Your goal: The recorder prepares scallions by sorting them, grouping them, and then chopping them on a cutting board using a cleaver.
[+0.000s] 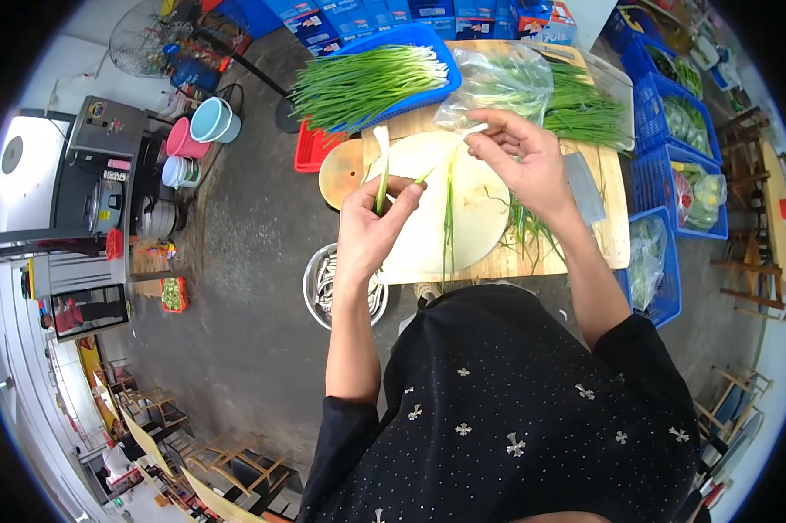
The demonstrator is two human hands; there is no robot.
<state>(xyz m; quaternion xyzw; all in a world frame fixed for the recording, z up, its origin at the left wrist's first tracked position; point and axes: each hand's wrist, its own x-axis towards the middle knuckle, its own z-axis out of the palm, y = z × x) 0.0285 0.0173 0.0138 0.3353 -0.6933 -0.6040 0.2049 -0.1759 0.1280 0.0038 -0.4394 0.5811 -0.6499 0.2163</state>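
My left hand [383, 219] holds a green onion [383, 163] upright by its green part, white end up. Between my two hands stretches a second stalk; my right hand [520, 160] pinches its white end [474, 130], while my left thumb and fingers hold its green part. Thin green leaves [449, 216] hang below this stalk, over a round pale cutting board [406, 252]. Loose green trimmings [530, 225] lie right of the board. Beyond my hands, a blue basket [455, 65] bears a large heap of green onions [373, 82]. A clear plastic bag [523, 75] covers part of another bunch [579, 108].
The boards rest on a wooden table [612, 242]. A cleaver blade [584, 189] lies at its right. A metal bowl [308, 287] stands at lower left, near a round wooden board [340, 173] and red basket [306, 150]. Blue crates [677, 261] with bagged vegetables line the right.
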